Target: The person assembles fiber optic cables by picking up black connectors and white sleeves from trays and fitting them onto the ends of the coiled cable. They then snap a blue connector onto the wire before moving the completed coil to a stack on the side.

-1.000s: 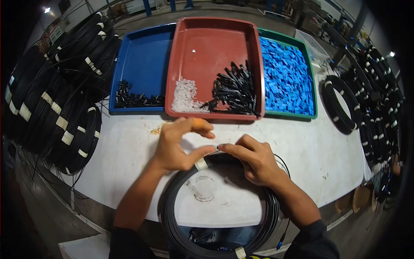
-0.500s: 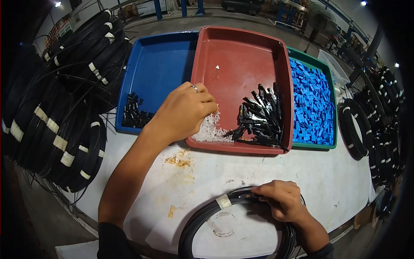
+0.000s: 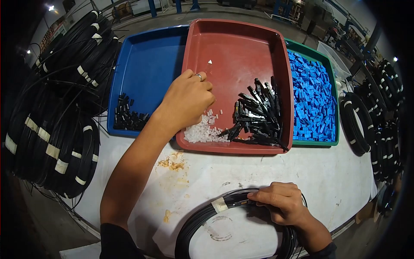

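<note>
My left hand (image 3: 188, 100), with a ring on one finger, is over the left side of the red tray (image 3: 233, 26). Its fingers are curled together, and whatever is between them is hidden. Just below it lies a heap of small white plastic sleeves (image 3: 202, 131). Black cable connectors (image 3: 258, 114) are piled in the tray's right half. Down on the table, my right hand (image 3: 282, 202) pinches a black cable end with a small connector at the top of a coiled black cable (image 3: 194, 224), which is bound with pale tape.
A blue tray (image 3: 148, 36) at left holds small black parts (image 3: 127, 116). The green tray (image 3: 334, 93) at right is full of blue clips (image 3: 314, 103). Taped black cable coils (image 3: 47, 142) are stacked at the left, and more coils (image 3: 358, 125) sit at the right.
My left hand has lifted slightly away from the white sleeves, showing more of the heap. My right hand stays at the cable coil. The whole view has shifted a little.
</note>
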`<action>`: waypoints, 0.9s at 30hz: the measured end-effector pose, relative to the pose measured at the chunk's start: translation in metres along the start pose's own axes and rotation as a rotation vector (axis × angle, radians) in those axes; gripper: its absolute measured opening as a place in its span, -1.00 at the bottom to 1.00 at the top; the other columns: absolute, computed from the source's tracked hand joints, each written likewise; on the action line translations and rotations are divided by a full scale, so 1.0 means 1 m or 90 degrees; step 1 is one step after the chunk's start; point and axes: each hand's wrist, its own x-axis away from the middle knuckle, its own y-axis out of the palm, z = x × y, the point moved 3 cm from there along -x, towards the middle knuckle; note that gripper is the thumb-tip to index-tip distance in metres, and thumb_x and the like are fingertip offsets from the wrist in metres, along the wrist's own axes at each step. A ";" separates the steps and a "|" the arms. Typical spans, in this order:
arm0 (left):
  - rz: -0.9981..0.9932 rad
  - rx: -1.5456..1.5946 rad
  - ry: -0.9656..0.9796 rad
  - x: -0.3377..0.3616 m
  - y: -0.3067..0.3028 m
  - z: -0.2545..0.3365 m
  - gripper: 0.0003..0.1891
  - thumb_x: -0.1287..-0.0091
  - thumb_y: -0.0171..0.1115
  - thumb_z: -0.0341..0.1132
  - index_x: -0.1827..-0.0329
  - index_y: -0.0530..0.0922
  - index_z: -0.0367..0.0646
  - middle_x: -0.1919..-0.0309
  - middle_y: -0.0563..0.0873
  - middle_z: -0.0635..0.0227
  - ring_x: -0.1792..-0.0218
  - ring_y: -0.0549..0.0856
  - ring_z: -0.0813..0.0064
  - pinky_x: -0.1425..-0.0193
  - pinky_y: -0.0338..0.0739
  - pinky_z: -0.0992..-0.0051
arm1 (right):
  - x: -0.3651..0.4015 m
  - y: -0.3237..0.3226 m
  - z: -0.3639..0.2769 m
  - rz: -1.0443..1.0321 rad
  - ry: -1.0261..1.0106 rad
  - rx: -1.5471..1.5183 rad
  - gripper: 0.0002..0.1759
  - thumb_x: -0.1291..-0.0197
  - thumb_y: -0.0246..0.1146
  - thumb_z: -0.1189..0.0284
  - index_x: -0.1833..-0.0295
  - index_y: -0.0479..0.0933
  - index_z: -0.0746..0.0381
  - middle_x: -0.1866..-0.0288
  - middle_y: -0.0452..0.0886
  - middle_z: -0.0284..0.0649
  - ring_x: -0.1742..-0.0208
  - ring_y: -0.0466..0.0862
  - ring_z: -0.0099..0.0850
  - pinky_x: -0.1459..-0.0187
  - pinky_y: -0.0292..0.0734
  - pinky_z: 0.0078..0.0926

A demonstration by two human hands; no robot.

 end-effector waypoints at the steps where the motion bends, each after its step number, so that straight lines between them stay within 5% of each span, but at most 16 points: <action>1: -0.005 -0.013 -0.004 0.000 0.000 -0.001 -0.86 -0.12 0.41 -0.46 0.27 0.81 -0.07 0.20 0.79 0.46 0.03 0.65 0.40 -0.12 0.48 0.37 | 0.000 0.000 0.000 0.000 0.001 0.000 -0.45 0.12 0.35 0.72 -0.10 0.73 0.26 0.19 0.80 -0.13 0.32 0.77 -0.27 0.26 0.70 -0.39; 11: 0.066 0.054 -0.022 0.008 -0.008 0.004 -0.85 -0.12 0.39 -0.43 0.24 0.79 -0.15 0.28 0.79 0.41 0.05 0.66 0.39 -0.12 0.48 0.36 | 0.001 0.002 0.003 0.005 -0.005 -0.007 -0.42 0.15 0.33 0.73 -0.12 0.73 0.26 0.19 0.79 -0.12 0.32 0.76 -0.25 0.27 0.70 -0.37; 17: -0.026 -0.012 -0.010 0.011 -0.009 0.005 -0.85 -0.13 0.37 -0.41 0.24 0.80 -0.10 0.28 0.80 0.40 0.09 0.66 0.38 -0.09 0.48 0.36 | 0.001 0.002 0.003 0.009 0.000 -0.011 -0.41 0.16 0.33 0.72 -0.12 0.74 0.25 0.19 0.79 -0.13 0.32 0.76 -0.26 0.27 0.70 -0.36; 27: 0.063 0.004 0.038 0.003 0.008 0.024 -0.88 -0.17 0.40 -0.37 0.24 0.82 -0.01 0.25 0.80 0.53 0.09 0.66 0.45 -0.05 0.46 0.36 | 0.001 0.001 0.003 -0.002 0.009 -0.004 -0.42 0.14 0.35 0.72 -0.12 0.74 0.25 0.19 0.79 -0.13 0.29 0.78 -0.26 0.24 0.70 -0.37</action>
